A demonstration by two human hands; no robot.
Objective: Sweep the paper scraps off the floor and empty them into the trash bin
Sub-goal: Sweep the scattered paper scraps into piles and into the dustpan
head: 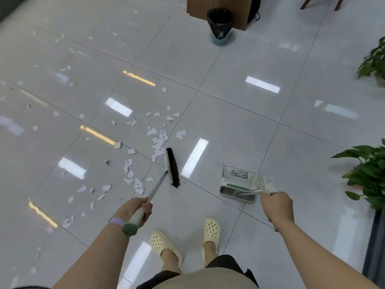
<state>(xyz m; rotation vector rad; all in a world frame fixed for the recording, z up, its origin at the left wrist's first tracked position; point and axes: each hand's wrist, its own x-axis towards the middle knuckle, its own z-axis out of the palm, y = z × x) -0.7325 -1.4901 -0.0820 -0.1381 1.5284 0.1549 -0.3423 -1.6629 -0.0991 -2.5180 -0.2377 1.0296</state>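
White paper scraps (157, 140) lie scattered over the glossy grey tile floor, thickest at the centre left and thinning toward the far left. My left hand (139, 207) grips the pale handle of a broom, whose black-bristled head (172, 166) rests on the floor just right of the scrap pile. My right hand (277, 205) holds the handle of a white and green dustpan (239, 182), which stands on the floor to the right of the broom. A teal trash bin (221, 26) with a black liner stands at the far top centre.
A wooden cabinet (200, 6) and a black bag stand behind the bin. Potted green plants (368, 170) crowd the right edge, with a dark mat below them. Chair legs show at the top right. My feet in cream clogs (164, 245) are on the tiles below.
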